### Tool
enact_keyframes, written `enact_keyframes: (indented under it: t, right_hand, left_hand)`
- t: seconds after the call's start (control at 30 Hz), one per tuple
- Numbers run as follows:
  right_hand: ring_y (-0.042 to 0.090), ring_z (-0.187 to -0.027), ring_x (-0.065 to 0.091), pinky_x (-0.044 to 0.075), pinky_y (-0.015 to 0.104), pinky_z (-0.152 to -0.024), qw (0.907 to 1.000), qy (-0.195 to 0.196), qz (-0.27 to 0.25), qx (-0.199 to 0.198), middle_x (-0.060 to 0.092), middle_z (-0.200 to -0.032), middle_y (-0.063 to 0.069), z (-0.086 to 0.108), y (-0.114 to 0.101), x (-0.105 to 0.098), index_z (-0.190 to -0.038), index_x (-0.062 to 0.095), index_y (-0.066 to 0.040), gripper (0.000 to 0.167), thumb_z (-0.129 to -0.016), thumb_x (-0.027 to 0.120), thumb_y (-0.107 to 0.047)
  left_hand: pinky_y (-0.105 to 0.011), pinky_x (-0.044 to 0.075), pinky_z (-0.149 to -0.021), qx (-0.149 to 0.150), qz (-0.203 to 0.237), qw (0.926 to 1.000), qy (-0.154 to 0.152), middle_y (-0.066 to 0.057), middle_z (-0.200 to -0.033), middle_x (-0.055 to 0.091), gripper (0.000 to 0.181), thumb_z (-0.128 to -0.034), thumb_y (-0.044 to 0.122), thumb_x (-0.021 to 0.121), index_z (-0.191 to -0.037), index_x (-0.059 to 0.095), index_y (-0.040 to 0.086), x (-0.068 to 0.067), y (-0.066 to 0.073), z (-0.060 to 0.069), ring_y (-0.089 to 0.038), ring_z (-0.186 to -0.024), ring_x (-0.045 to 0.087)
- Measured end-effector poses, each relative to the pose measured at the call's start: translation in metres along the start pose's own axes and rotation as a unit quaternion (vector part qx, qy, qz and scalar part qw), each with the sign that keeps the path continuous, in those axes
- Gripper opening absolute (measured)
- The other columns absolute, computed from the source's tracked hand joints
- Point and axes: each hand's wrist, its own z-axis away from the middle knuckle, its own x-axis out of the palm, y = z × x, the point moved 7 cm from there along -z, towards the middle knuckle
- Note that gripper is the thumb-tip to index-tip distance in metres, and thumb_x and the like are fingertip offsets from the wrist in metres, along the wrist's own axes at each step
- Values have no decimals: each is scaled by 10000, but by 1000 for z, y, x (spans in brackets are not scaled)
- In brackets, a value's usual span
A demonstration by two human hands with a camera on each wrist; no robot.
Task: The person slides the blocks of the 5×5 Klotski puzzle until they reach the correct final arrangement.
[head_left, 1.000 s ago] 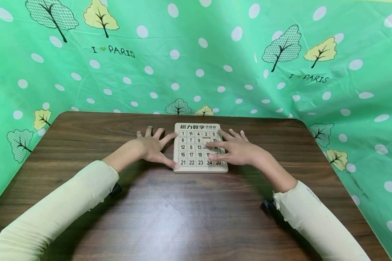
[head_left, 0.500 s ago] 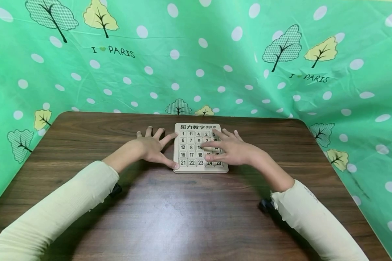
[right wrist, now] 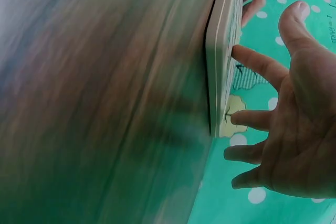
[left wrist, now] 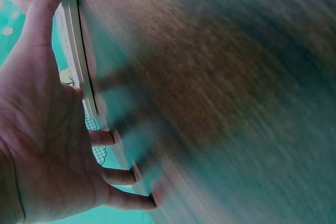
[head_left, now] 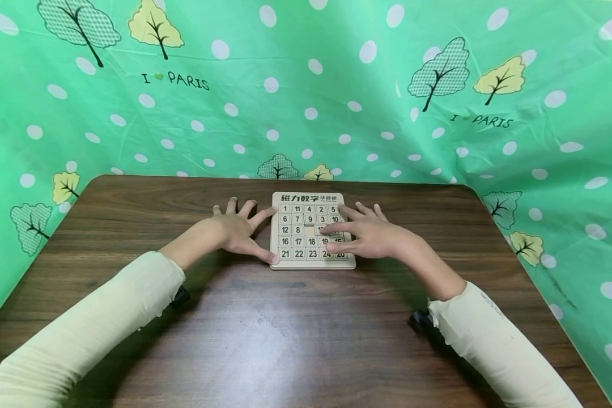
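Note:
A pale number board (head_left: 306, 264) of sliding tiles lies flat on the table, with a bare square between tile 8 (head_left: 298, 230) and a tile partly hidden by a finger. My left hand (head_left: 230, 231) is spread at the board's left side, thumb and index fingertip touching its edge. In the left wrist view the left hand (left wrist: 47, 129) shows straight fingers. Over the board's right part is my right hand (head_left: 377, 233), its index fingertip on the partly hidden tile. The right wrist view shows the right hand (right wrist: 302, 124) with that fingertip against the board's face (right wrist: 230, 77) and its thumb raised.
The dark wooden table (head_left: 265, 340) extends around the board. Behind it hangs a green dotted cloth (head_left: 306, 73) printed with trees. A dark object (head_left: 420, 321) shows beneath the right wrist, another (head_left: 181, 297) beneath the left.
The right hand went left over the board, then back right. The bare square under tile 3 is now filled, and one shows under tile 9, where 13 was. The left hand stayed put.

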Motion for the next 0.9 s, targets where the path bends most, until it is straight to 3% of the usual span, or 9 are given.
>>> enact_keyframes:
  t: [0.27,0.4,0.67,0.9]
  right_hand:
    - [630,-1718,99,-7,881,-1314,10000,29,-23,-63,196,-1888,223,2,-3,-5,-1578,671,-371,548,-1100,625,-637]
    - [620,-1723,88,2,873,-1321,9998,136,-1,-176,164,-1893,219,-8,-10,-6,-1601,647,-363,572,-1103,616,-641]
    - [631,-1718,71,0,845,-1342,9999,-49,72,-129,107,-1899,224,-26,-14,0,-1701,523,-373,676,-1104,576,-685]
    - [614,-1724,88,2,837,-1347,9997,-232,-8,-99,148,-1892,229,-21,-18,3,-1685,547,-376,657,-1099,598,-671]
  left_hand:
    - [-949,100,-1255,-22,34,10000,-15,-243,-1895,39,1325,-825,981,678,-1822,-1,432,-1,0,-1,-705,-1686,-13]
    - [-951,100,-1252,-41,48,10000,-4,-248,-1894,37,1328,-824,980,682,-1822,-2,430,0,0,-1,-708,-1684,-13]
    - [-933,125,-1270,-59,2,10000,4,-235,-1899,35,1318,-829,978,674,-1824,13,423,1,-1,-1,-699,-1690,-3]
    - [-950,106,-1253,-34,51,10000,22,-240,-1893,44,1336,-815,988,680,-1822,2,431,0,0,0,-711,-1683,-13]
